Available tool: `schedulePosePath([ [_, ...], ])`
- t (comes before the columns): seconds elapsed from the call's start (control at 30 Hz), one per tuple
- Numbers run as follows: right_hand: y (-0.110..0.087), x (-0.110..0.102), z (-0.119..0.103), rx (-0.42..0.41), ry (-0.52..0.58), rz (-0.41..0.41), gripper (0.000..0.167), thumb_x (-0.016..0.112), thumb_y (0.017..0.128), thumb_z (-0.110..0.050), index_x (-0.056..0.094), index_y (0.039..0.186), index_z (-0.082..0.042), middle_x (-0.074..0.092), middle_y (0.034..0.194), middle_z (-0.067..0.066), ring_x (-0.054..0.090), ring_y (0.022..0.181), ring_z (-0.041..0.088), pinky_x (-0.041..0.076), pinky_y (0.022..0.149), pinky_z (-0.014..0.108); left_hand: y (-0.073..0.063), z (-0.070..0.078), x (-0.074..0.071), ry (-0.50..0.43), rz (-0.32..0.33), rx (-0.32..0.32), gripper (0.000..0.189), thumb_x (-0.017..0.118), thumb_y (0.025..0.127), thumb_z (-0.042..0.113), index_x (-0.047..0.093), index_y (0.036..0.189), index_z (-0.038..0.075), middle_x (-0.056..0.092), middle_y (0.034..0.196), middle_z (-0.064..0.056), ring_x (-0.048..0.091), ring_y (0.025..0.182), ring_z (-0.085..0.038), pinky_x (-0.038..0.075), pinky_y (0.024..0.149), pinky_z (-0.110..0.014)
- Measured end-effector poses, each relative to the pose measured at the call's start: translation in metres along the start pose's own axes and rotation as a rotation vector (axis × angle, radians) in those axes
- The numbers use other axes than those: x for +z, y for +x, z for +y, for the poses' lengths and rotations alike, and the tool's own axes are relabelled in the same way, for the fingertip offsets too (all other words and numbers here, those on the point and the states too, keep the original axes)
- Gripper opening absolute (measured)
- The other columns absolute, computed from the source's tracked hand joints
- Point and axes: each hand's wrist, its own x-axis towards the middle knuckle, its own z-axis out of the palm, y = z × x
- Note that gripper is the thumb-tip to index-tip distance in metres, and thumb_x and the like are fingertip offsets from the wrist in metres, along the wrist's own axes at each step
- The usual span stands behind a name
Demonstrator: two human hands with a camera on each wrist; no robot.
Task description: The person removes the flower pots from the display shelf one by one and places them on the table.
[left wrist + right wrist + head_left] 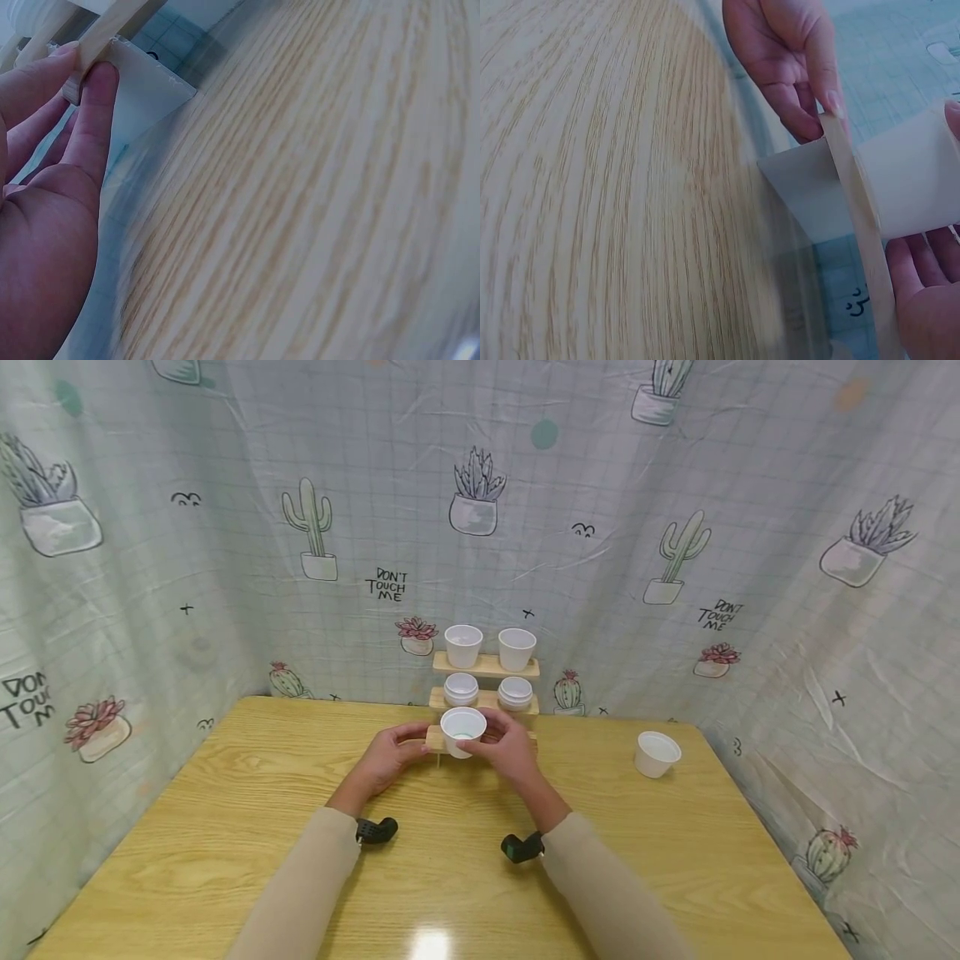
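A white plastic cup (453, 737) stands upright at the lowest step of a small wooden tiered rack (435, 740). My right hand (512, 750) holds this cup, thumb on its front and the other fingers round its right side. With thumb and forefinger, my left hand (392, 755) pinches the left end of that lowest step. In the left wrist view, the pinched wooden slat (112, 30) shows between the fingertips. The right wrist view has the cup's wall (907, 176) close against the slat, with a white translucent panel (802, 187) below it.
On the rack's top step stand two white cups, a left one (463, 647) and a right one (517, 650). Two shorter white cups (461, 690) sit on the middle step. Another white cup (657, 755) stands alone on the wooden table (225, 827) at right. A patterned curtain (480, 577) hangs behind.
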Motion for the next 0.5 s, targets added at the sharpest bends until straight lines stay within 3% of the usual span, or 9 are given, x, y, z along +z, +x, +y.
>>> schedulePosePath([
  [0.5,0.0023,0.0062,0.0043,0.004,-0.018,-0.011,0.064,0.089,0.081,-0.023,0.061,0.139,-0.013,0.067,0.135,0.009,0.064,0.126,0.024,0.058,0.105,0.035,-0.0011,0.0011,-0.0004,-0.02,-0.005,-0.01,0.055,0.063,0.099,-0.001,0.044,0.151,-0.007,0.046,0.149,-0.031,0.066,0.103,-0.006,0.06,0.092,-0.02],
])
